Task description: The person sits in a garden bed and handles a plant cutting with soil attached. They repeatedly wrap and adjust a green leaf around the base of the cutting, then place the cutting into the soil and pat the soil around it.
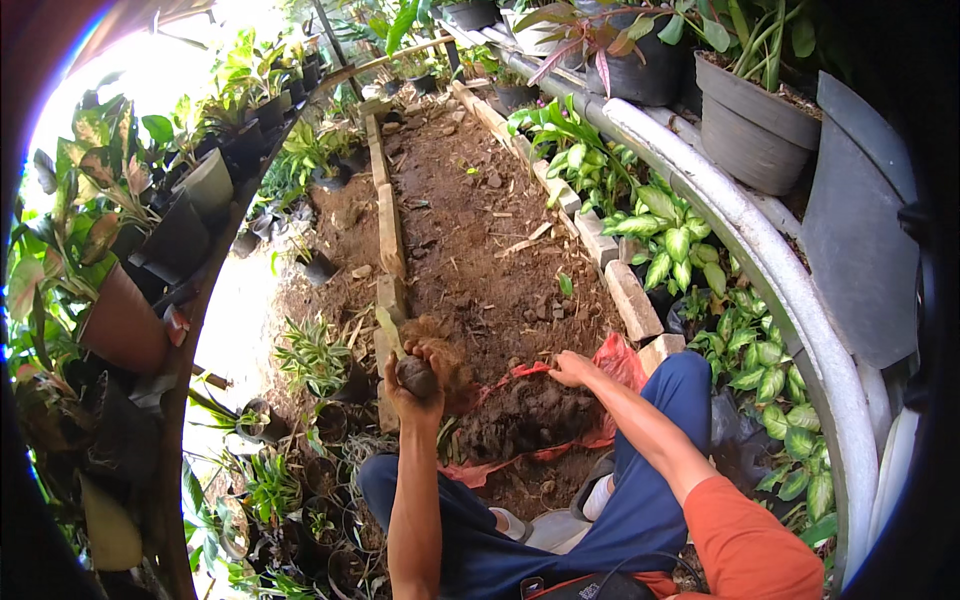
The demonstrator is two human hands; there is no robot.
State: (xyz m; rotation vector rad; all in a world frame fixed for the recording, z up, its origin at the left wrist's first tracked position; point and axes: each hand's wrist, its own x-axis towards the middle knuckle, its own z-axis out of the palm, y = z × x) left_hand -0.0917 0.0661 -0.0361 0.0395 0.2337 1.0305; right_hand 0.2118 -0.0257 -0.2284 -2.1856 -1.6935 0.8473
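Observation:
My left hand is raised, palm up, with its fingers curled around a round brown ball, which looks like packed soil or a root ball. A pale yellow-green strip, perhaps a leaf or stem, rises just beyond the fingers; whether it joins the ball is unclear. Behind that hand lies a tuft of brown fibre. My right hand pinches the far edge of a red plastic sheet or bag. Dark loose soil is heaped on the plastic between my legs.
A dirt path bordered by bricks runs ahead. Potted plants crowd a shelf at left. Along the right curve a pale rail, variegated plants and a large grey pot. Small pots stand near my left knee.

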